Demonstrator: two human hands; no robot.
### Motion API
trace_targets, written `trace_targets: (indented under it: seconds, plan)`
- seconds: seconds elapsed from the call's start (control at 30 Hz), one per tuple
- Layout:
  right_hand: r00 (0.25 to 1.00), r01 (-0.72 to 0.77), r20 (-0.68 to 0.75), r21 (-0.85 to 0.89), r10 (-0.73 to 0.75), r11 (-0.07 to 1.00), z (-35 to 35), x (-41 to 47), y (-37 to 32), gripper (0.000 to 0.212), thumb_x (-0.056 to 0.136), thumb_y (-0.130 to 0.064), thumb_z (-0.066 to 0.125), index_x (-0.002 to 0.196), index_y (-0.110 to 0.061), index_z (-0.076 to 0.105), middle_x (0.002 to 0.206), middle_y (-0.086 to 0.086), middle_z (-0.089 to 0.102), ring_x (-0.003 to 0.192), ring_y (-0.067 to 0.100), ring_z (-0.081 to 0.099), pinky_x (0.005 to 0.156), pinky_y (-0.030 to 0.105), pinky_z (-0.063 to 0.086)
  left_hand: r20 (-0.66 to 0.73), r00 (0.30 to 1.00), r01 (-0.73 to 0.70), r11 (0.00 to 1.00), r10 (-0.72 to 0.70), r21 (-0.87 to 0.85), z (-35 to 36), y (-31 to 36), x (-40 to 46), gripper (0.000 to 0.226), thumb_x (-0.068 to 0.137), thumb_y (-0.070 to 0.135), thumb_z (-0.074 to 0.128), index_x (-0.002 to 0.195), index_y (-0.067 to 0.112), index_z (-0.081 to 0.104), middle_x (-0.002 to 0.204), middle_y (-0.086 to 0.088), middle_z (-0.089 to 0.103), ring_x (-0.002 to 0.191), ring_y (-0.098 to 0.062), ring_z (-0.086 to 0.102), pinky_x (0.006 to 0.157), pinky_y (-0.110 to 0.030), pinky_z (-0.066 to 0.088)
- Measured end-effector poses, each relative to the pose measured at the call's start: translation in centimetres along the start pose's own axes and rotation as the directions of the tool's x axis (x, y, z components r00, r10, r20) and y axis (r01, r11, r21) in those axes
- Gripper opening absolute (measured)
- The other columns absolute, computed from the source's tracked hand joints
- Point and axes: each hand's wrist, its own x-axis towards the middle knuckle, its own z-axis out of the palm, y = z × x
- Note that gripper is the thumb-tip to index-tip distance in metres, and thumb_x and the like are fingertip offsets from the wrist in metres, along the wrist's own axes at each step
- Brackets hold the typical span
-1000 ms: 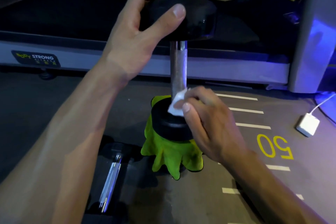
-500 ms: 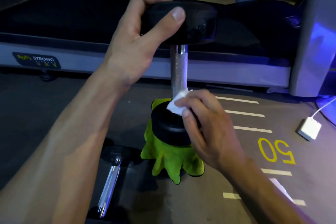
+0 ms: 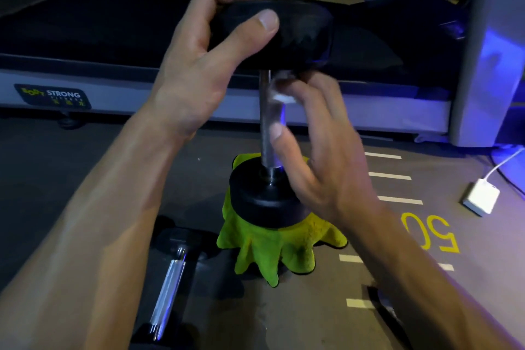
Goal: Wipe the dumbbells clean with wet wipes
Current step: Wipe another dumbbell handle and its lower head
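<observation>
The right hand (image 3: 321, 156) with the wipe (image 3: 282, 98) is now at the top of the bar, up from the lower head a second ago. Its grip pinches the wipe, blurred. The left hand (image 3: 199, 65) still grips the top head of the upright dumbbell (image 3: 265, 128), standing on one green cloth (image 3: 272, 253) on the floor. Two dumbbells: the second (image 3: 167, 290) lies beside it.

Two bare forearms reach in from the near edge. The left hand (image 3: 199, 65) is raised, fingers and thumb curled in a firm grip. The right hand (image 3: 321, 156) (motion-blurred) sits lower, fingertips pinched together, thumb extended.
</observation>
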Motion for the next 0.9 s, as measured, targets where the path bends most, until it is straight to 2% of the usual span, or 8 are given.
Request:
trace_targets:
  seconds: [0.07, 0.17, 0.33, 0.43, 0.53, 0.7, 0.83, 0.9]
  plan:
    - [0.997, -0.017, 0.069, 0.005, 0.016, 1.000, 0.4, -2.2, 0.4, 0.040, 0.100, -0.028, 0.052, 0.133, -0.006, 0.057, 0.138, 0.001, 0.048, 0.121, 0.004, 0.050, 0.099, 0.011, 0.041, -0.007, 1.000, 0.013, 1.000, -0.013, -0.004, -0.2, 0.0, 0.1, 0.024, 0.096, 0.038, 0.066, 0.117, 0.031, 0.056, 0.113, 0.016, 0.062, 0.108, -0.004, 0.063, 0.090, -0.024, 0.052]
    - [0.986, -0.017, 0.169, 0.046, 0.009, 0.999, 0.2, -4.3, 0.6, 0.033, 0.102, -0.028, 0.050, 0.126, -0.009, 0.061, 0.131, -0.002, 0.052, 0.119, 0.004, 0.053, 0.098, 0.017, 0.044, -0.012, 1.000, 0.021, 0.999, -0.021, -0.038, -0.2, 0.0, 0.2, 0.028, 0.089, 0.042, 0.065, 0.114, 0.030, 0.056, 0.109, 0.017, 0.062, 0.104, -0.002, 0.062, 0.088, -0.023, 0.052]
    - [1.000, 0.011, -0.006, -0.002, -0.011, 1.000, -0.6, 0.3, 0.3, 0.032, 0.104, -0.012, 0.052, 0.135, -0.005, 0.057, 0.131, 0.007, 0.051, 0.114, 0.011, 0.054, 0.095, 0.018, 0.044, 0.027, 0.999, 0.019, 0.997, -0.018, -0.071, 0.1, -0.2, 0.5, 0.030, 0.089, 0.039, 0.063, 0.115, 0.027, 0.055, 0.111, 0.015, 0.062, 0.104, -0.005, 0.062, 0.084, -0.023, 0.050]
    - [0.988, 0.043, 0.147, 0.053, -0.050, 0.998, -0.3, -2.9, 1.1, 0.034, 0.103, -0.004, 0.050, 0.134, -0.009, 0.062, 0.133, 0.003, 0.056, 0.125, 0.009, 0.055, 0.106, 0.022, 0.042, 0.002, 0.999, 0.047, 0.995, -0.047, -0.083, -0.1, -0.3, 0.8, 0.031, 0.085, 0.042, 0.063, 0.112, 0.029, 0.057, 0.109, 0.014, 0.062, 0.100, -0.003, 0.061, 0.081, -0.021, 0.049]
    - [0.968, 0.056, 0.241, 0.062, -0.069, 0.996, -0.1, -5.7, 1.2, 0.030, 0.103, -0.008, 0.050, 0.127, -0.010, 0.068, 0.126, 0.000, 0.061, 0.120, 0.011, 0.058, 0.105, 0.029, 0.046, -0.028, 0.998, 0.056, 0.995, -0.058, -0.085, -0.1, -0.4, 0.9, 0.029, 0.084, 0.042, 0.063, 0.110, 0.029, 0.058, 0.105, 0.011, 0.060, 0.095, -0.002, 0.059, 0.076, -0.016, 0.048]
    - [0.990, 0.029, 0.136, 0.003, -0.029, 1.000, -0.4, -2.0, 0.5, 0.039, 0.105, -0.015, 0.044, 0.141, -0.011, 0.060, 0.133, 0.004, 0.050, 0.119, 0.012, 0.054, 0.100, 0.018, 0.042, -0.016, 0.999, 0.046, 0.998, -0.046, -0.033, 0.4, -0.3, 0.8, 0.018, 0.094, 0.030, 0.059, 0.111, 0.028, 0.055, 0.106, 0.008, 0.059, 0.095, 0.000, 0.059, 0.077, -0.014, 0.048]
    - [0.963, -0.007, 0.269, 0.045, -0.005, 0.999, -0.1, -5.5, 0.6, 0.033, 0.105, -0.019, 0.045, 0.127, -0.013, 0.069, 0.125, -0.001, 0.056, 0.115, 0.010, 0.057, 0.099, 0.022, 0.046, -0.040, 0.998, 0.050, 0.997, -0.052, -0.052, 0.3, -0.3, 0.7, 0.026, 0.086, 0.039, 0.063, 0.109, 0.029, 0.057, 0.106, 0.007, 0.058, 0.095, -0.002, 0.059, 0.076, -0.014, 0.048]
    - [0.969, -0.015, 0.248, 0.051, 0.002, 0.999, 0.0, -4.9, 0.5, 0.032, 0.105, -0.019, 0.042, 0.120, -0.013, 0.070, 0.120, -0.002, 0.058, 0.110, 0.009, 0.059, 0.095, 0.021, 0.046, -0.042, 0.998, 0.050, 0.997, -0.052, -0.056, 0.3, -0.2, 0.6, 0.025, 0.087, 0.038, 0.063, 0.109, 0.029, 0.057, 0.104, 0.009, 0.059, 0.094, -0.001, 0.059, 0.075, -0.014, 0.048]
